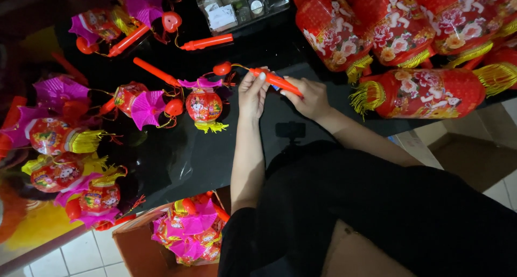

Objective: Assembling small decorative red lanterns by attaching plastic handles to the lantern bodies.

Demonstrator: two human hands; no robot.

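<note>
Your right hand is closed around the orange stick, and your left hand pinches its tip. A small red lantern lies on the dark counter at nine o'clock from your left hand.

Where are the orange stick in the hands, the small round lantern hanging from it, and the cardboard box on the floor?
orange stick (280,82): head view, middle of shaft.
small round lantern (203,106): head view, centre of body.
cardboard box (141,250): head view, left wall.

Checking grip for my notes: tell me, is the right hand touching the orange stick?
Touching: the head view shows the right hand closed around the orange stick.
</note>
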